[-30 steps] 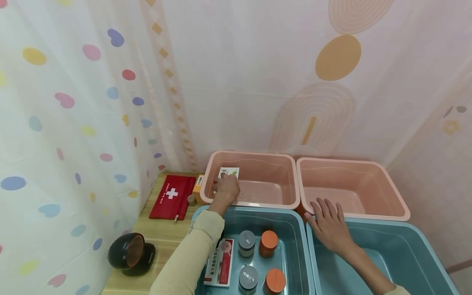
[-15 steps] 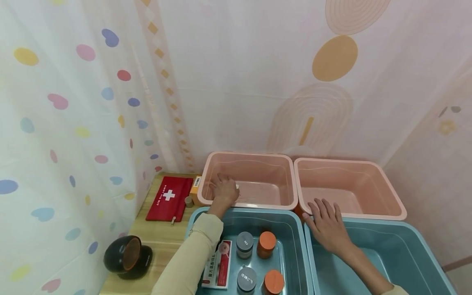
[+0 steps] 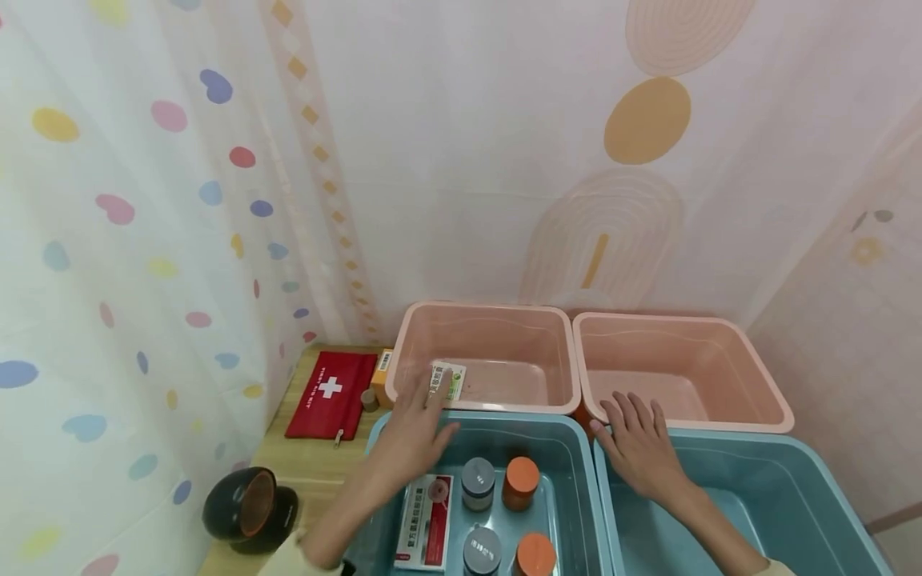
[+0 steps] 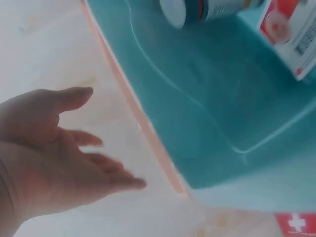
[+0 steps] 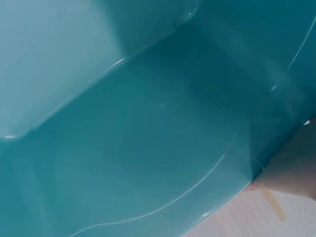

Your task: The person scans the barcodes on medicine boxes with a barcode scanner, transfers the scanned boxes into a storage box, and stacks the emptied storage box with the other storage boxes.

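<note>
Left hand (image 3: 405, 438): withdrawing, empty, fingers straight
White-green rectangular cardboard box (image 3: 457, 382): lying flat, seemingly released, in the pink rectangular plastic bin (image 3: 497, 340)
Right hand (image 3: 641, 450): resting apart, empty, perhaps for balance

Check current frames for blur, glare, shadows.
Head: fairly crisp, pale glare on the floor of the left pink bin; left wrist: hazy, left hand and box soft; right wrist: soft, dark shadow and thin highlights in the right blue bin, right hand dim, cut off by the frame edge.
</note>
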{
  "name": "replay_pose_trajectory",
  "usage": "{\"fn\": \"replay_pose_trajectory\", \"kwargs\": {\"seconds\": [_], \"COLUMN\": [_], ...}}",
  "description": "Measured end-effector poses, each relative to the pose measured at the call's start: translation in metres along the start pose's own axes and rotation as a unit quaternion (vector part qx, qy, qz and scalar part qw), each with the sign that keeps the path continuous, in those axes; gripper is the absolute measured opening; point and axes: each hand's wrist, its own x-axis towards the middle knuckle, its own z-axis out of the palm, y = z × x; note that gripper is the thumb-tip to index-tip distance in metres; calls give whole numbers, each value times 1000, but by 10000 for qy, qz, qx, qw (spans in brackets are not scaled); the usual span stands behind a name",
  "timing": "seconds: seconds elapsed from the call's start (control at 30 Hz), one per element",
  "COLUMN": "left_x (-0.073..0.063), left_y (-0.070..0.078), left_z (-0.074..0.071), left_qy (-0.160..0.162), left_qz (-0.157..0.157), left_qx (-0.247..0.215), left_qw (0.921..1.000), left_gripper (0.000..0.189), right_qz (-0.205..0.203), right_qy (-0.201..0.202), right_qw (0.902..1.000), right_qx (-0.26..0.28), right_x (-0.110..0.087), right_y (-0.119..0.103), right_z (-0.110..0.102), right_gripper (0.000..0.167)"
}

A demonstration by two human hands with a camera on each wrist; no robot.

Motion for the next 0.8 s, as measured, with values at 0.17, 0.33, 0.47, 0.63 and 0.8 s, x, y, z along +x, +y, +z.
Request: {"fn": "replay_pose_trajectory", "kwargs": {"seconds": [0.17,0.33,0.47,0.63,0.8], "left_x": [-39,-56,-61,-64,-67], "left_y": [-2,-2,-1,-7,-23], "left_z": [11,30,50,73,90], "left_qy": [-645,-1117,-1549,-1936,-2334], "left_qz": [-661,-1117,-1209,-1381,-1509], "left_qx": [11,-145,-78,208,86], "left_qw": [9957,9873,9805,9711,9606], "left_gripper": [95,95,90,87,75], "right_qz": [-2,7,43,67,50], "right_qy": [-53,-44,-40,-25,3], "right_qw": [10000,10000,9999,9999,10000], "right_qx": [14,-30,-104,-84,-37], "right_x": [1,1,-1,-2,-3], "right_y": [0,2,4,4,5], "right_z": [0,-2,-3,-3,-1], "right_gripper": [52,51,52,52,52]}}
